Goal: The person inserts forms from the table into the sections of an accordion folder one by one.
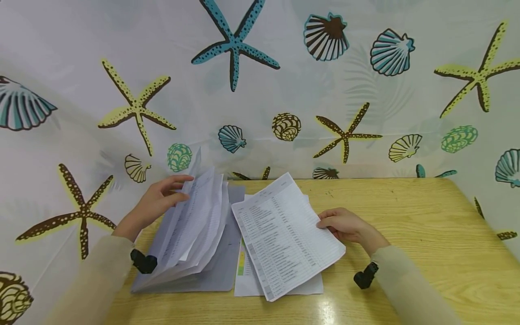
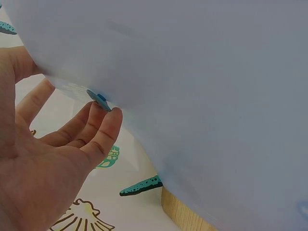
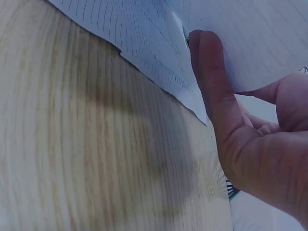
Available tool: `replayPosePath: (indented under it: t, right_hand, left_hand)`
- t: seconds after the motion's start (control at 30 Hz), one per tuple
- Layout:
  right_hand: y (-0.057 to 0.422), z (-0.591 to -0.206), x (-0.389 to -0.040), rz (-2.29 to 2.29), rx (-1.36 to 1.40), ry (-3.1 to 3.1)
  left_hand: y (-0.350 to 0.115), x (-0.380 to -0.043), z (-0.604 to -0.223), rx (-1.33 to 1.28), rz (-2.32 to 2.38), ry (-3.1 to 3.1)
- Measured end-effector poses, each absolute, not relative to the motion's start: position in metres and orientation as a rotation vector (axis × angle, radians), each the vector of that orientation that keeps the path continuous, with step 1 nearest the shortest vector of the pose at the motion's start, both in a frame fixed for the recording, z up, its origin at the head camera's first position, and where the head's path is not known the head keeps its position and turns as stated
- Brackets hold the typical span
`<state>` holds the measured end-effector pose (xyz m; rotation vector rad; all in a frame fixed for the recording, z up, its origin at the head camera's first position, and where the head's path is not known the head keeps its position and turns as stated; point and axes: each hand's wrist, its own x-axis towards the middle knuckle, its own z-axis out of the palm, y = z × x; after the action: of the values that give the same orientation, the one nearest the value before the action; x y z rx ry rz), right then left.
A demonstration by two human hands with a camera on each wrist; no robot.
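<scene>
My left hand holds up the front cover of a translucent bluish file folder. In the left wrist view, the fingertips are at a small blue snap button on the cover's edge. Several printed sheets fan out inside the tilted folder. With thumb and fingers, my right hand pinches the right edge of a printed list, which is held at a slant. Beneath the list lie more papers, one showing a green and yellow strip at its left side.
The wooden table extends to the right of the papers. Behind and at both sides hangs a white cloth printed with starfish and shells. A small black camera sits on each wrist, the right one over the table.
</scene>
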<state>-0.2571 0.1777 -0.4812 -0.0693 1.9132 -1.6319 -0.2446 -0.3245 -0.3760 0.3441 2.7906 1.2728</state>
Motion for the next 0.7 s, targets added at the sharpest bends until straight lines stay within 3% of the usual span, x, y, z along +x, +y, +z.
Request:
replayPosePath:
  t: [0.7]
  right_hand:
    - [0.124, -0.476, -0.259, -1.728, -0.051, 1.871]
  left_hand:
    - [-0.326, -0.243, -0.377, 0.358, 1.308, 2.779]
